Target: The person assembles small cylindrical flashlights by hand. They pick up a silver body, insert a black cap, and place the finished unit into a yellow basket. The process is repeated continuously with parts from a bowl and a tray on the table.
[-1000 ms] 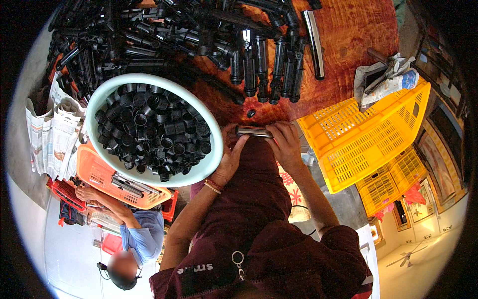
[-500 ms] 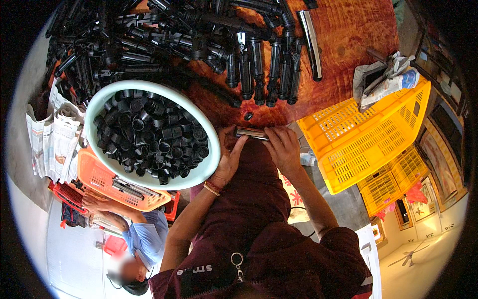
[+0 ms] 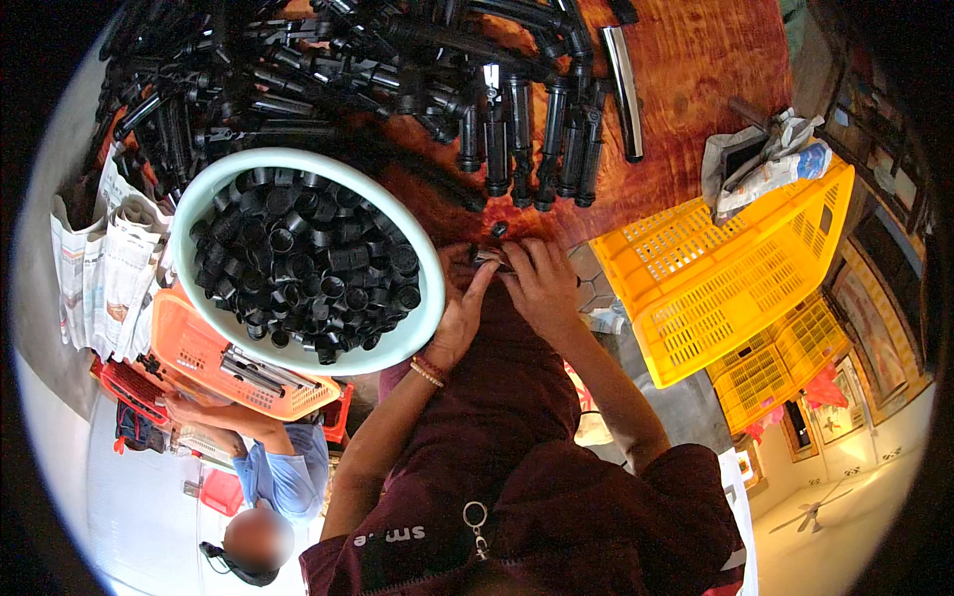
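Observation:
My left hand (image 3: 459, 316) and my right hand (image 3: 542, 288) meet just below the table's near edge, closed on a shiny metal tube (image 3: 487, 256). Most of the tube lies hidden under my fingers; only a short bright stretch shows between the hands. To the left, beside my left wrist, stands a pale blue-green basin (image 3: 433, 308) full of short black plastic caps (image 3: 298, 263). One small black piece (image 3: 499, 228) sits at the table's edge, just beyond my hands.
Black tubular plastic parts (image 3: 328, 74) pile up on the reddish wooden table (image 3: 686, 79), next to one shiny tube (image 3: 623, 94). Yellow crates (image 3: 735, 288) stand at right, topped by newspaper (image 3: 775, 164). An orange basket (image 3: 189, 338) and another person's arm (image 3: 224, 422) are at left.
My right hand has moved left and slightly up, closer to my left hand, covering more of the tube. The view has shifted a little, and the other person's head and arm have moved.

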Tool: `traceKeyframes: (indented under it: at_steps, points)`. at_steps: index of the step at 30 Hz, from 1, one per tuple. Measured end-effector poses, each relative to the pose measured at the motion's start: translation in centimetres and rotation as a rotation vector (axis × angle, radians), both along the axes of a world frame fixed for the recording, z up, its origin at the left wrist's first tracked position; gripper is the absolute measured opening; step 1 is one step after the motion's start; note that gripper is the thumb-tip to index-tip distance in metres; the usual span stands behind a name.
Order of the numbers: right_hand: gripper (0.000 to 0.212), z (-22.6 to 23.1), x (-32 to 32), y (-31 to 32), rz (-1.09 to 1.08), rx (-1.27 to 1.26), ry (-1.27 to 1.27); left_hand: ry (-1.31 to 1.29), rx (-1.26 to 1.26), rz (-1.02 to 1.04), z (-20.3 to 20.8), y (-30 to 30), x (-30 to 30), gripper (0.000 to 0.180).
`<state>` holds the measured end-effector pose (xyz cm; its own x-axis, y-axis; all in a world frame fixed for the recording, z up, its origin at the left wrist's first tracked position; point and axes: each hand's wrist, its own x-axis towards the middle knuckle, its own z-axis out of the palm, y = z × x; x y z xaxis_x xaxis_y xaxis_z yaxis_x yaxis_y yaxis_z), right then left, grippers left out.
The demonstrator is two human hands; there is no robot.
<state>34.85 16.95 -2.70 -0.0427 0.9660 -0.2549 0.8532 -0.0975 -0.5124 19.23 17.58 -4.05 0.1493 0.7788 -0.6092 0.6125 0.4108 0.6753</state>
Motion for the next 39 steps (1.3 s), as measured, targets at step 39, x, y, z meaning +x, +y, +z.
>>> traceKeyframes:
  at_steps: [39]
  points:
    - [0.024, 17.8, -10.0, 1.7, -0.342, -0.732, 1.601, -0.28, 0.805, 0.259, 21.8, -1.3, -10.5, 0.035]
